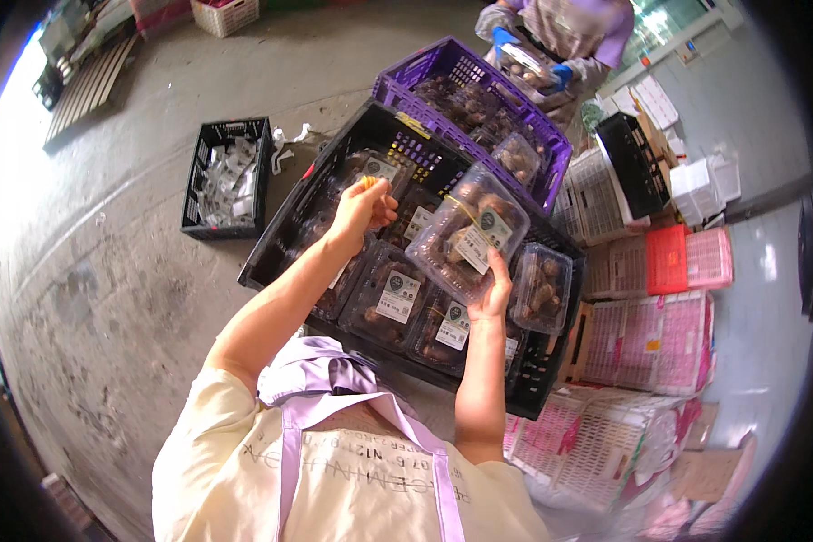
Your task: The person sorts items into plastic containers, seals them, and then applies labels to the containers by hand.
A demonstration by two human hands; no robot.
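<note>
My right hand [494, 284] grips the lower edge of a clear plastic clamshell box [457, 261] of brown produce, perhaps taro or mushrooms. A yellow rubber band crosses the box, and a printed label lies on its lid. Raised over the left part of a large black plastic crate [257, 267], my left hand [362, 210] pinches several yellow rubber bands [370, 181]. Inside the crate lie several labelled clamshell boxes [386, 298], plus a box without a visible label [543, 288] at the right.
A purple crate [555, 183] of loose and boxed produce adjoins the black one. Beyond it a co-worker [569, 34] in blue gloves holds a box. A small black crate [227, 234] with plastic scraps stands on the floor at left. Pink and white crates [643, 345] are stacked at right.
</note>
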